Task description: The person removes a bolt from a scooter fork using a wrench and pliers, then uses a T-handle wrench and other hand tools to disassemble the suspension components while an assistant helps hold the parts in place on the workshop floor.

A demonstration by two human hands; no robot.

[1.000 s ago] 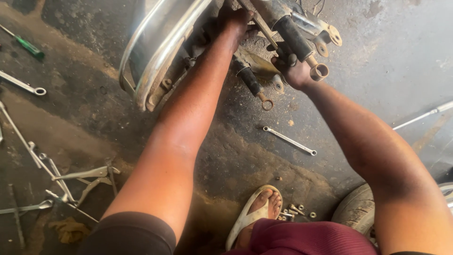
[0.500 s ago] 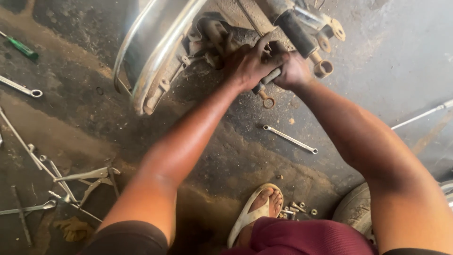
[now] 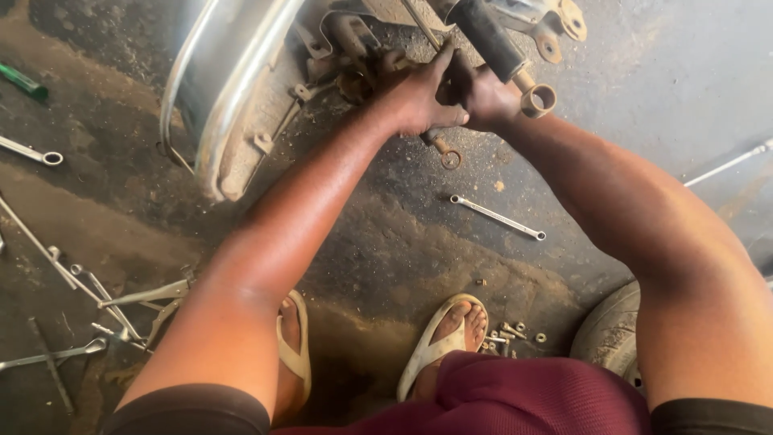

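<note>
My left hand (image 3: 415, 101) and my right hand (image 3: 483, 95) are pressed together at the top middle, against a dirty metal assembly (image 3: 354, 56) behind a curved chrome part (image 3: 217, 89). My left hand is closed around a dark tool handle (image 3: 439, 145), whose ring end pokes out below the fist. My right hand is wrapped around the lower end of a black shock absorber (image 3: 491, 36). Its round eye (image 3: 538, 101) sticks out just right of my knuckles. What the tool's head sits on is hidden by my fingers.
A slim wrench (image 3: 498, 217) lies on the oily floor below my hands. Several wrenches and rods (image 3: 97, 298) lie at the left, with a green-handled screwdriver (image 3: 20, 80). Loose bolts (image 3: 507, 334) sit by my sandalled foot (image 3: 451, 338), next to a tyre (image 3: 604, 338).
My left hand has come down out of the assembly and joined my right hand at the shock absorber's lower end, closing on the tool handle. The view has shifted slightly.
</note>
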